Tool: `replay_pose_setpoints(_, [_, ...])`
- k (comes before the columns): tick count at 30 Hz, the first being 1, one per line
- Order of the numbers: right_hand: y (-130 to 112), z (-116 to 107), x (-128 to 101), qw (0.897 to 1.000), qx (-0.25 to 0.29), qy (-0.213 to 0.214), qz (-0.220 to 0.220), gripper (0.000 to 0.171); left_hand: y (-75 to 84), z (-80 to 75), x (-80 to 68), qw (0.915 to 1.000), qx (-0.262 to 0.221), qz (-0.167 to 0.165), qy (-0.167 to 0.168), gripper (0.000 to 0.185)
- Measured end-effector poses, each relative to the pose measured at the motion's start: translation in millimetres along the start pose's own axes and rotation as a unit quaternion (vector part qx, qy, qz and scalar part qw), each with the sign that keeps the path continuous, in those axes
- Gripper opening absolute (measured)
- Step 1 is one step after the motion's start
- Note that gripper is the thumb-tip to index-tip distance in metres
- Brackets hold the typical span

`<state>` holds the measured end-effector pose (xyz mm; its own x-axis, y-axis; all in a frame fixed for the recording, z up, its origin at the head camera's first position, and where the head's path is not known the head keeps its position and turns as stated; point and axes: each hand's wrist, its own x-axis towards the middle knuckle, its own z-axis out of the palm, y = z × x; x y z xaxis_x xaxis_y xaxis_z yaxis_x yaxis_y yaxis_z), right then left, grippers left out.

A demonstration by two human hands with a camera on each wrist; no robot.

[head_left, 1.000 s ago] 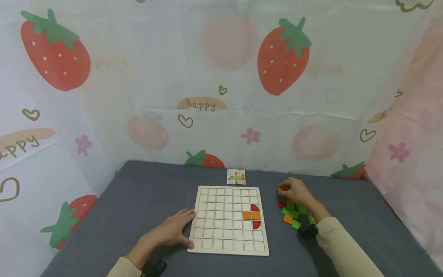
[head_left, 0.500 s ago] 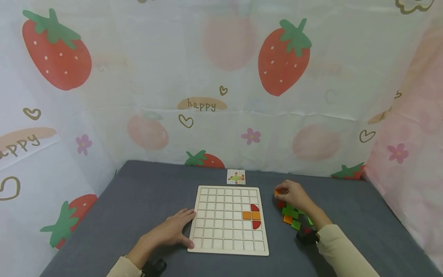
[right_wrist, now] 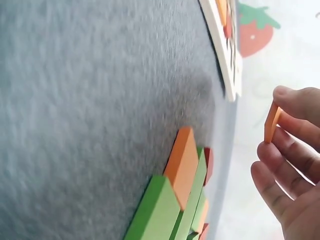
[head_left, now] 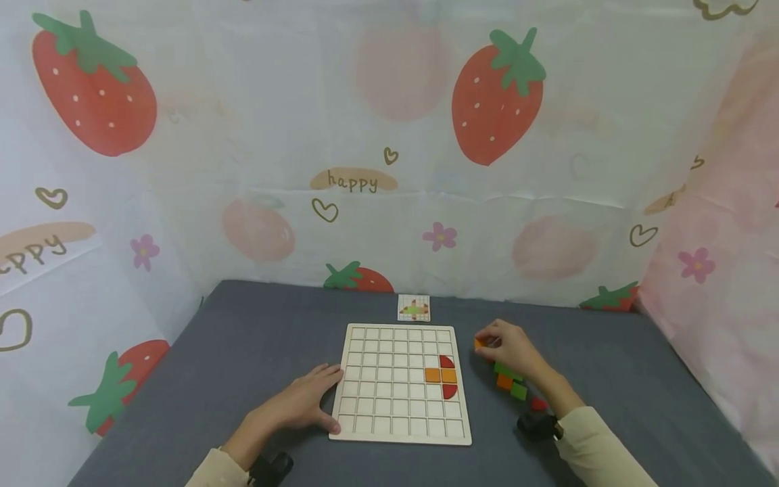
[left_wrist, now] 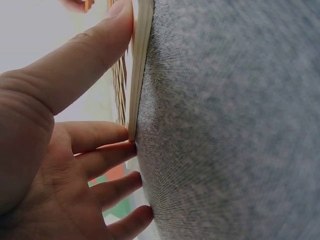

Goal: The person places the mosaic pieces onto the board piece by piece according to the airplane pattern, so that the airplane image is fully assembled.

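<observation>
A pale wooden grid board (head_left: 389, 412) lies on the dark cloth, bearing two orange square tiles (head_left: 433, 375) and two red rounded tiles (head_left: 449, 391) at its right side. My left hand (head_left: 301, 399) rests at the board's left edge; its thumb and fingers touch the rim, as the left wrist view (left_wrist: 65, 150) also shows. Between thumb and fingers, my right hand (head_left: 511, 348) pinches an orange tile (right_wrist: 271, 121), held above the cloth between the board and a loose pile. Green tiles (right_wrist: 155, 212) and another orange tile (right_wrist: 182, 162) lie in that pile, partly hidden by the hand.
Behind the board lies a small card (head_left: 414, 308) printed with a coloured pattern on a grid. A red piece (head_left: 538, 404) sits near the right wrist. A strawberry-print curtain (head_left: 389, 223) stands around the dark table (head_left: 274, 325).
My right hand has moved left and slightly nearer from the pile, carrying the pinched orange tile towards the board. My left hand stays at the board's edge.
</observation>
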<state>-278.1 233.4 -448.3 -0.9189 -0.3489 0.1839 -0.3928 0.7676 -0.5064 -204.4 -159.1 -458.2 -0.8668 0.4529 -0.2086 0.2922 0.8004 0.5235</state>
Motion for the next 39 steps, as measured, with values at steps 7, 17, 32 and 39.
replay_pose_setpoints(7, [-16.7, 5.9, -6.6, 1.000, 0.015, -0.002, 0.009, 0.026, -1.2, -0.8, -0.8, 1.0000, -0.004, 0.007, -0.003, 0.095])
replay_pose_setpoints(17, [-34.4, 15.9, -11.8, 1.000, 0.020, -0.015, 0.000, 0.025, 1.7, -0.4, -1.4, 0.9999, 0.007, 0.008, 0.013, 0.095])
replay_pose_setpoints(32, [-55.7, 26.9, -14.9, 0.998, 0.038, -0.053, -0.013, 0.025, -0.3, -0.2, -0.4, 0.9999, 0.006, 0.008, 0.007, 0.095])
replay_pose_setpoints(39, [-62.7, 32.2, -15.1, 0.996, 0.048, -0.065, -0.023, 0.027, -2.2, 0.9, 0.0, 1.0000, 0.001, 0.006, 0.002, 0.095])
